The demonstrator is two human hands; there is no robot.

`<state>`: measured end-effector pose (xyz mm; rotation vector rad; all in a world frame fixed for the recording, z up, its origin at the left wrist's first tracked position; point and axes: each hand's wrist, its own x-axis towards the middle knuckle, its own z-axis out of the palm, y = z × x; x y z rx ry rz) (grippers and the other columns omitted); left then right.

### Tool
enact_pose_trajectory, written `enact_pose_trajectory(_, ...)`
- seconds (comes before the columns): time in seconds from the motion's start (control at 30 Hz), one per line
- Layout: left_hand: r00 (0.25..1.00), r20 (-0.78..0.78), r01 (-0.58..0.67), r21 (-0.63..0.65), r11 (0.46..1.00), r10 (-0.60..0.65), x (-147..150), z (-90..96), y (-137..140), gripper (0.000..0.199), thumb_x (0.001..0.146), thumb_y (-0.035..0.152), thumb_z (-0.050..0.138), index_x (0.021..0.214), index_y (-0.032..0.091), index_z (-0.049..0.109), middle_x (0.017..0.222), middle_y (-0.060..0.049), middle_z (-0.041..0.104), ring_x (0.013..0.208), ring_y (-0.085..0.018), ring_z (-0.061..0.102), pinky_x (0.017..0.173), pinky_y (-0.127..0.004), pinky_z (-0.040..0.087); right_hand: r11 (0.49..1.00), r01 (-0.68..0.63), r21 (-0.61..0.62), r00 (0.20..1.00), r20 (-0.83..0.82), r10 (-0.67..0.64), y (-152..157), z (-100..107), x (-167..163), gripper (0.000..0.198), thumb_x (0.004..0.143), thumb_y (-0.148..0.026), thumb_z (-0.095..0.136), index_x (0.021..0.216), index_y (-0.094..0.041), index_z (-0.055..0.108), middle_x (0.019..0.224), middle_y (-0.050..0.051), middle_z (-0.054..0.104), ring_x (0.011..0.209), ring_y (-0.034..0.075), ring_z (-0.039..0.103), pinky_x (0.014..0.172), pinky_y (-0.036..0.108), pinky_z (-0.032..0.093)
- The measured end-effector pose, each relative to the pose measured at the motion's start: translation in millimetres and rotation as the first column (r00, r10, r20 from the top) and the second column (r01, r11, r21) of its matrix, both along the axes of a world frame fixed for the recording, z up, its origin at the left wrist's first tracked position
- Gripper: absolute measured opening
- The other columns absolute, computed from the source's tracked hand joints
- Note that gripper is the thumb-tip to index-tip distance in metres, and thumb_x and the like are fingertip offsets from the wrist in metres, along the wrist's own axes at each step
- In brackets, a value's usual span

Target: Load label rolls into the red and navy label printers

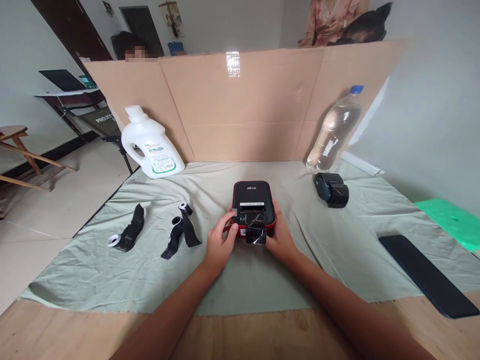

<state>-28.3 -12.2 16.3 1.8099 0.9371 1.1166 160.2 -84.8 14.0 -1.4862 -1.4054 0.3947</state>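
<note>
A small portable printer (251, 192), black on top with a red edge, lies on the cloth in front of me. From its slot a dark, glossy strip of paper (256, 220) hangs over the near edge. My left hand (221, 240) grips the printer's left side, thumb and fingers against the casing. On the opposite side, my right hand (281, 235) is closed around the edge, its fingers partly hidden. Left of the printer lie small rolls of blackened paper: one roll (129, 234) further out and two rolls (181, 231) nearer my left hand.
A white detergent jug (152, 142) and a clear bottle (335, 131) lean against a cardboard screen (243, 105). A second black printer (331, 190) sits right, with a dark phone (427, 272) nearer. Green plastic (450, 220) lies far right. People are partly visible beyond the screen.
</note>
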Motion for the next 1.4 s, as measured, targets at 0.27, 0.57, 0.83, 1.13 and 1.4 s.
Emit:
enact_pose_trajectory(0.27, 0.99, 0.102, 0.105, -0.068, 0.992, -0.097, 6, -13.5, 11, 0.036, 0.098, 0.05, 0.047, 0.117, 0.02, 0.053, 0.118, -0.01, 0.067, 0.108, -0.022, 0.065, 0.094, -0.037, 0.054, 0.999, 0.054, 0.002, 0.996, -0.072, -0.053, -3, 4, 1, 0.087, 0.078, -0.036, 0.073, 0.152, -0.031, 0.028, 0.144, 0.01, 0.054, 0.128, 0.034, 0.056, 0.109, 0.052, 0.046)
enact_pose_trajectory(0.57, 0.994, 0.083, 0.073, -0.015, 0.997, -0.072, 9, -15.3, 11, 0.032, 0.097, 0.045, 0.05, 0.118, 0.022, 0.055, 0.129, -0.011, 0.063, 0.124, -0.025, 0.059, 0.107, -0.041, 0.046, 0.999, 0.024, 0.041, 1.0, -0.014, -0.024, 1, -2, 6, 0.093, 0.08, -0.036, 0.073, 0.157, -0.036, 0.02, 0.159, 0.009, 0.038, 0.143, 0.033, 0.042, 0.118, 0.052, 0.036)
enact_pose_trajectory(0.83, 0.983, 0.135, 0.125, -0.002, 0.992, -0.124, 6, -10.6, 6, 0.033, 0.098, 0.041, 0.05, 0.124, 0.021, 0.054, 0.153, -0.014, 0.048, 0.141, -0.026, 0.048, 0.116, -0.044, 0.04, 0.991, -0.059, -0.122, 0.98, 0.182, 0.08, -5, 35, 32, 0.108, 0.079, -0.041, 0.074, 0.162, -0.03, 0.006, 0.16, 0.012, 0.036, 0.143, 0.035, 0.04, 0.11, 0.057, 0.042)
enact_pose_trajectory(1.13, 0.966, 0.186, 0.178, 0.021, 0.984, -0.179, 5, -4.3, 7, 0.029, 0.098, 0.034, 0.052, 0.123, 0.021, 0.054, 0.154, -0.015, 0.046, 0.142, -0.026, 0.046, 0.117, -0.046, 0.039, 0.935, -0.13, -0.33, 0.912, 0.33, 0.243, 46, 120, 35, 0.036, 0.093, -0.032, 0.049, 0.117, -0.027, 0.075, 0.107, 0.004, 0.078, 0.094, 0.025, 0.072, 0.084, 0.04, 0.056)
enact_pose_trajectory(1.4, 0.968, 0.173, 0.173, 0.078, 0.982, -0.184, 3, -1.2, 9, 0.028, 0.097, 0.03, 0.054, 0.124, 0.022, 0.055, 0.151, -0.013, 0.051, 0.141, -0.026, 0.047, 0.118, -0.048, 0.039, 0.473, -0.3, -0.828, 0.711, 0.136, 0.69, 121, 150, 27, 0.032, 0.08, -0.04, 0.067, 0.102, -0.023, 0.081, 0.081, 0.006, 0.078, 0.064, 0.02, 0.07, 0.053, 0.028, 0.05)
